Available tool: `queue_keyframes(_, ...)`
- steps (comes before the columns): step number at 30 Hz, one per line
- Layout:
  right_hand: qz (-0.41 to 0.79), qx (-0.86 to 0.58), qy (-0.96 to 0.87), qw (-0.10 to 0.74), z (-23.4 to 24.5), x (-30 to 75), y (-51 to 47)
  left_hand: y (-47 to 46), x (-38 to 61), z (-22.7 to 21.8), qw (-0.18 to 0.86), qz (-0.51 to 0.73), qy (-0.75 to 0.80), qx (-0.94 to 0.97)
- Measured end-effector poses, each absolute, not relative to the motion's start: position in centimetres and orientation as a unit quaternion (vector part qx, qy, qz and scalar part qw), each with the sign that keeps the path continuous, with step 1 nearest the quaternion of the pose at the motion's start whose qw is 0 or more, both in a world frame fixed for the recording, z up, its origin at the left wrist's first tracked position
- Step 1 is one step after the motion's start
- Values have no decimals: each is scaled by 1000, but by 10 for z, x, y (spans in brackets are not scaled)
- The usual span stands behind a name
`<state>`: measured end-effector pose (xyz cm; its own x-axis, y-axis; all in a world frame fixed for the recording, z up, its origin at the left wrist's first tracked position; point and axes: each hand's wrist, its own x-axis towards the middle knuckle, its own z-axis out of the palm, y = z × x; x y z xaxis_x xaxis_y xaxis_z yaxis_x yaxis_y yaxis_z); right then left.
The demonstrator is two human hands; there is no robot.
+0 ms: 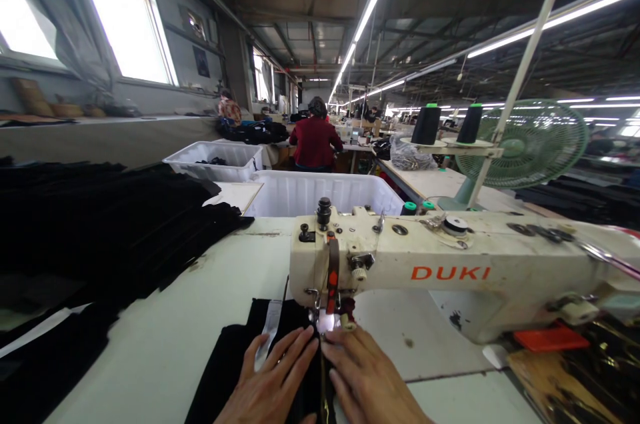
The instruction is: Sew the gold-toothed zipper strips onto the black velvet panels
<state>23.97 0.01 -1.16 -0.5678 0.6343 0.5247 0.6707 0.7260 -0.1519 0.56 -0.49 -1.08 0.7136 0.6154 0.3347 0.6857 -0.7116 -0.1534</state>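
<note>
My left hand lies flat, fingers stretched out, on a piece of black fabric just left of the needle of a cream sewing machine. A white strip lies on the fabric under its fingertips. My right hand lies flat beside it on the right, fingertips close to the presser foot. Both hands press the cloth to the table.
A pile of black fabric pieces covers the table's left side. White bins stand behind the machine. Thread cones and a green fan are at the right. A person in red sits ahead, back turned.
</note>
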Motion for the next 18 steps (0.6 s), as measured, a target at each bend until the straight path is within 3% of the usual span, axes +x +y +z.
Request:
queue_keyframes(9, -128, -363, -883, 269, -33, 234, 19, 6, 3, -10, 148, -171, -347, -910)
queue_keyframes(13, -135, -369, -868, 304, -34, 233, 21, 8, 6, -1, 141, -186, -350, -907)
queue_keyframes(18, -133, -378, -873, 277, -33, 233, 20, 6, 8, 5, 123, -193, -358, -905)
